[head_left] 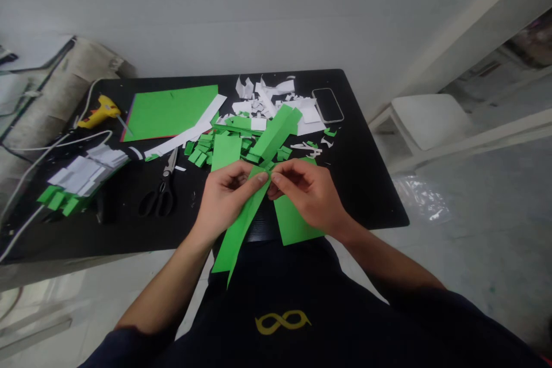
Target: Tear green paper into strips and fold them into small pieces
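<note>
Between thumb and fingers, my left hand (230,192) pinches a long strip of green paper (244,221), folded lengthwise, whose lower end hangs toward my lap. My right hand (308,192) pinches the same strip at its upper end, the fingertips of both hands nearly touching. A green sheet (297,221) lies under my right hand at the table's front edge. Just beyond my fingers, another green strip (278,132) rests slantwise over a heap of small folded green paper pieces (202,149).
White paper scraps (259,100) and a phone (328,104) lie at the back of the black table (366,184). Leftward are black-handled scissors (160,192), a yellow glue gun (99,112) with its cord, stacked green sheets (172,112) and a white-and-green folded-paper piece (84,175). A white stool (426,118) stands right.
</note>
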Motion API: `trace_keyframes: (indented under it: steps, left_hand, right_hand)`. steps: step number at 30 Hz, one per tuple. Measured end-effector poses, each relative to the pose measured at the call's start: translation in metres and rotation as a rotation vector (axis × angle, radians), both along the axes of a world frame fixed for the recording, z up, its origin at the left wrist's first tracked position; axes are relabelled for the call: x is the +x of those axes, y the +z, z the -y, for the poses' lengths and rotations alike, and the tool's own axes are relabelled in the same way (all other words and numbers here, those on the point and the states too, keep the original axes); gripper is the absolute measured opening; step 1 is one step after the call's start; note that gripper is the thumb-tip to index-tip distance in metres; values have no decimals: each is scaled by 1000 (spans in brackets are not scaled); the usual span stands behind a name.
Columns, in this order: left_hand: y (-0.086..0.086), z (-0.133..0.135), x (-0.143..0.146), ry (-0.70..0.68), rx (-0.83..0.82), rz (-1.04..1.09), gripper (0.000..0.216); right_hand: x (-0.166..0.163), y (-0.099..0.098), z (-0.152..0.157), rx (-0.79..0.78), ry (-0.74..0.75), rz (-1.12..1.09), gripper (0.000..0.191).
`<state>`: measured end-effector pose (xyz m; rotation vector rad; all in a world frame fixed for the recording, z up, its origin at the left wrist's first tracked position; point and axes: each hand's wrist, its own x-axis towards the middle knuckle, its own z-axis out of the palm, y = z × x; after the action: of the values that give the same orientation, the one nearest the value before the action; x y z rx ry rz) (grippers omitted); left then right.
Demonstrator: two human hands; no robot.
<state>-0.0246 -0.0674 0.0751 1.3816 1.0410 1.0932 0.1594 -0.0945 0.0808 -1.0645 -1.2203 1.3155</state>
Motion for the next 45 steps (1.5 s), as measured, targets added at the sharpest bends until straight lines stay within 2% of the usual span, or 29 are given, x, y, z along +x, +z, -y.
trace_keyframes:
  steps: [6,9,13,16,27,33,45]
  left_hand:
    - [0,-2,-1,-3,-25,16,28]
    - [1,-3,-3,-12,-44,28,29]
    - [2,-2,-5,-21,-77,37,30]
    - [3,-1,-5,-39,-86,41,29]
    - [4,2,-4,-56,-40,19,25]
    - [3,2,-7,-55,-63,-13,23]
    - [-2,4,-4,-32,-36,-1,21]
  right_hand:
    - [-2,-3,0,-33,6,-60,37]
    - [0,-2,0,-51,20,-75,34]
    - [3,-2,1,6,37,-80,24]
    - [5,-2,0,50,36,-67,24]
    - [7,-7,-1,95,-25,-22,11]
    - [8,-10,-2,140,-14,-36,11]
    - [6,-12,0,125,-32,-56,12]
